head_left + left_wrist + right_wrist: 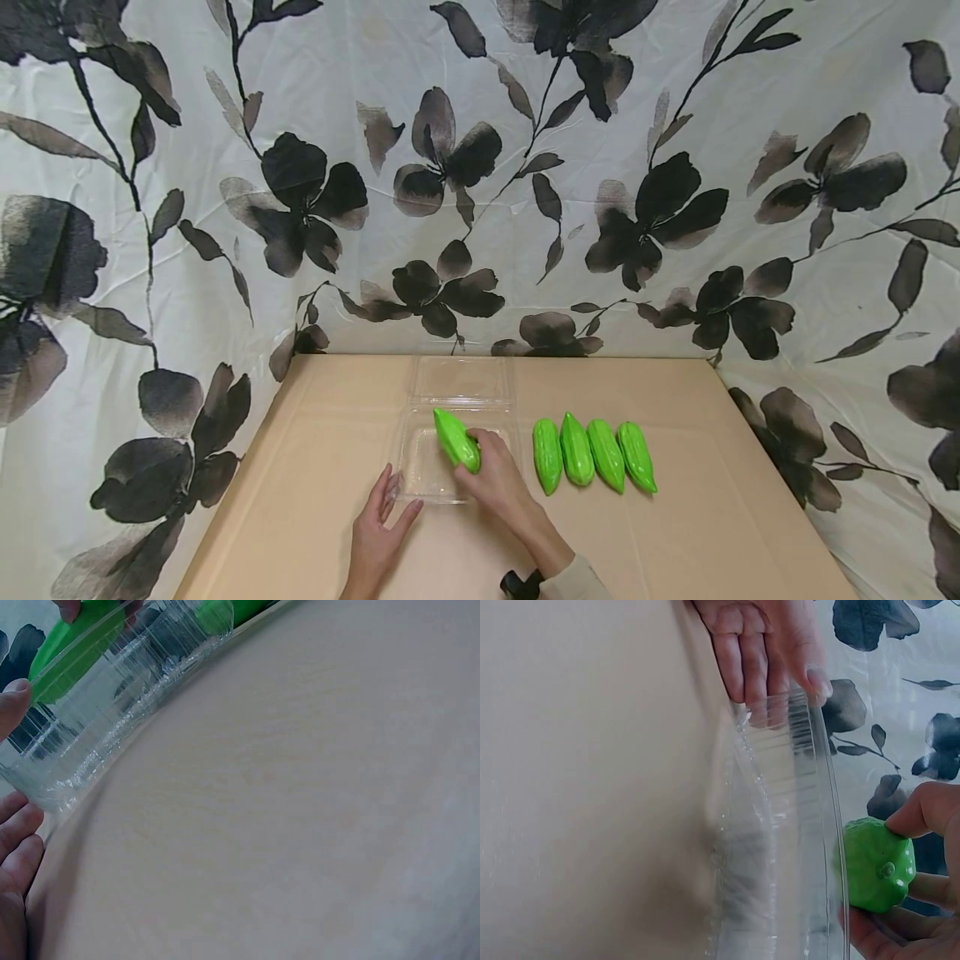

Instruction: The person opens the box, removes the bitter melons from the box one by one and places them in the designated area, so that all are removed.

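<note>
My right hand (498, 475) grips a glossy green bitter melon (453, 437), ribbed and pointed at one end, over the clear plastic clamshell container (405, 454). In the right wrist view, thumb and fingers pinch the melon (877, 866) near its stem end, beside the container's rim. My left hand (378, 533) holds the container's near left corner, thumb at the front edge and fingers along the left side. The container's wall (97, 750) crosses in front of the held melon (79, 652) in the left wrist view.
Several more green bitter melons (577, 450) lie in a row right of the container. Its lid (461, 381) is folded back toward the far edge of the tan tabletop (322, 433). A white floral cloth (360, 250) hangs behind and at both sides.
</note>
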Motion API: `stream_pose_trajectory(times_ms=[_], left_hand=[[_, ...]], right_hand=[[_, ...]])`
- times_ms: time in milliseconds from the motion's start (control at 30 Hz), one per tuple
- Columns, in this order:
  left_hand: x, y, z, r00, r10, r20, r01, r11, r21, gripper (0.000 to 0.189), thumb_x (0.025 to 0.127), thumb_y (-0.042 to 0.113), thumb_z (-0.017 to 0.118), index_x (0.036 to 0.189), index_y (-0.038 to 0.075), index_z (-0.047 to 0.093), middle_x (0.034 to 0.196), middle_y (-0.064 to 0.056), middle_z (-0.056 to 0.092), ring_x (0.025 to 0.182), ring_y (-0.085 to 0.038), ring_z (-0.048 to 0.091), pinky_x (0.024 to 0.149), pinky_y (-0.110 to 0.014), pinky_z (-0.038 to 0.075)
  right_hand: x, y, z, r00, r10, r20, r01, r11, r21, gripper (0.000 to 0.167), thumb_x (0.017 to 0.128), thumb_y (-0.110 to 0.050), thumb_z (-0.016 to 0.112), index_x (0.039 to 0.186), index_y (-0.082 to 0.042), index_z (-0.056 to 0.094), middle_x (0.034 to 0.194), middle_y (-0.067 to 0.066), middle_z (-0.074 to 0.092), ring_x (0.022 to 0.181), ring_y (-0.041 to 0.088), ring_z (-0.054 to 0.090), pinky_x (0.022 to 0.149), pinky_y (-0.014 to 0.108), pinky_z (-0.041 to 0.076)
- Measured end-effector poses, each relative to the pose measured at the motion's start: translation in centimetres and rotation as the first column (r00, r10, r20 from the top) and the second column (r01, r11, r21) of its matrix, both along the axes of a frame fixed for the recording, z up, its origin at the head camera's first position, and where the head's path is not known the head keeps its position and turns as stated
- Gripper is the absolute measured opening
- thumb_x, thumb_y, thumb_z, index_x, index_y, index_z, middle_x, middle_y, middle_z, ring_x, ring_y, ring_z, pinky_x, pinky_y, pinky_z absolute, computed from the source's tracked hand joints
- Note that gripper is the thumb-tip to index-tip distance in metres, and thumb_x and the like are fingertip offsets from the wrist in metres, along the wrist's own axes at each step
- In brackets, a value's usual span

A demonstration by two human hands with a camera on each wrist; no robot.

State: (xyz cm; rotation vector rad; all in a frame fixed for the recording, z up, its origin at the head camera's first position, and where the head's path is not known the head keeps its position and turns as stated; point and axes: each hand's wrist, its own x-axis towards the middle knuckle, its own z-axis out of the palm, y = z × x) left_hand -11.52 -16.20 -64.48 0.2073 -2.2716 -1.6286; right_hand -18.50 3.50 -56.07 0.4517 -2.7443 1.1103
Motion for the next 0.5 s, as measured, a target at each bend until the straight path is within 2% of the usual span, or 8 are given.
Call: stream_pose_trajectory(times_ms=[267,500], left_hand=[[0.1,-0.1,0.2,1.0,-0.022,0.014,0.022,1.0,0.016,0.077,0.085,0.024,0.082,0.151,0.012,0.043,0.138,-0.015,0.063,0.13,-0.033,0.058,0.101,-0.001,0.042],[0.0,-0.1,-0.2,0.999,0.005,0.038,-0.004,0.999,-0.033,0.079,0.085,0.027,0.082,0.151,0.01,0.042,0.139,-0.016,0.062,0.129,-0.034,0.059,0.101,-0.005,0.045]], right_hand=[[0.0,1.0,0.2,0.999,-0.037,0.015,0.037,0.999,-0.016,0.053,0.077,-0.019,0.074,0.126,-0.003,0.061,0.111,0.009,0.065,0.09,0.014,0.059,0.07,0.022,0.054],[0.1,1.9,0.3,0.999,-0.048,0.003,0.049,0.998,-0.036,0.054,0.077,-0.02,0.073,0.126,-0.003,0.06,0.111,0.009,0.065,0.091,0.014,0.06,0.073,0.023,0.055]])
